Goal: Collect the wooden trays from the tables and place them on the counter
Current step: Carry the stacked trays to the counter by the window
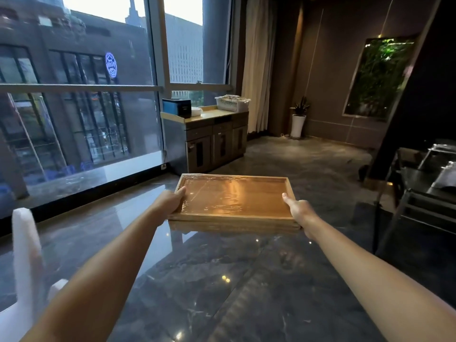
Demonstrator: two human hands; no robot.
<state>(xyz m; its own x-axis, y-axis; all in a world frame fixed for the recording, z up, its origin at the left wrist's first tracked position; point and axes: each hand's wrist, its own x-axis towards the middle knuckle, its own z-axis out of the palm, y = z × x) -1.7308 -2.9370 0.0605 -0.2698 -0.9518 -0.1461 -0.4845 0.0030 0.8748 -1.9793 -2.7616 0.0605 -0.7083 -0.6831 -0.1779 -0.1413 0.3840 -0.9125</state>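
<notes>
A stack of wooden trays, the top one wrapped in shiny plastic film, hangs in the air in front of me over the dark glossy floor. My left hand grips the stack's left short edge, thumb on the rim. My right hand grips the right short edge in the same way. Ahead, by the window, stands a wooden counter on a cabinet with doors.
On the counter sit a dark box and a white basket. A potted plant stands past the curtain. A dark table with metal stands is at the right. White foam pieces lie at the lower left.
</notes>
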